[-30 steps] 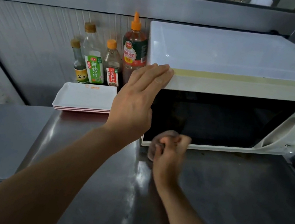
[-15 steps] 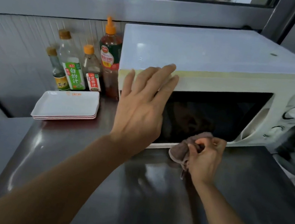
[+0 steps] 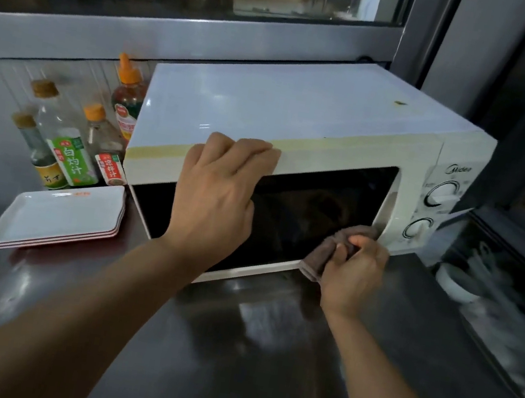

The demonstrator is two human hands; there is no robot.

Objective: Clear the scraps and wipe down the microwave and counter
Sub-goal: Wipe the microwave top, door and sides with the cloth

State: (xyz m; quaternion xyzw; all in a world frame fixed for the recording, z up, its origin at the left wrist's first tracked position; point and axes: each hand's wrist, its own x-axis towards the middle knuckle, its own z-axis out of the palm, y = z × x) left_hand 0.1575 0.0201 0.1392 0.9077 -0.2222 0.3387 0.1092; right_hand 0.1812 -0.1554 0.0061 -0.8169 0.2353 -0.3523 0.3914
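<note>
Right hand [image 3: 355,270] presses cloth [image 3: 327,249] against microwave [image 3: 302,118] door (long axis left-right).

The shiny metal counter [image 3: 262,355] holds a white microwave [image 3: 303,112], a stack of white trays [image 3: 60,217] just left of it, and four sauce bottles [image 3: 68,145] behind the trays.
</note>
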